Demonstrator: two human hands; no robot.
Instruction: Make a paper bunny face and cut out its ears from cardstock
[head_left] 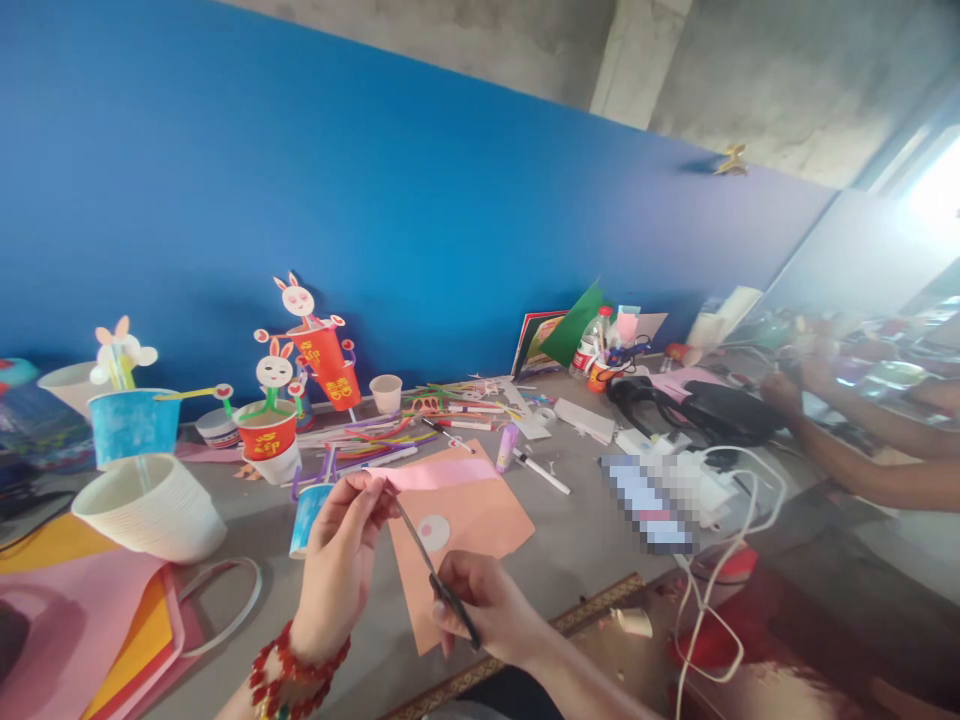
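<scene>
1. Low centre of the frame, I see my right hand (484, 600) closed around the scissors (439, 580), blades pointing up-left.
2. Just above, my left hand (341, 560) pinches the pink paper strip (435, 474) at its left end.
3. Beyond lies a peach paper sheet (480, 520) on the surface (585, 540).
4. Farther back, rabbit paper cups (300, 390) stand before the blue wall (420, 200).

L hand (341, 560) raised, fingertips pinched; R hand (487, 605) fisted, low.
</scene>
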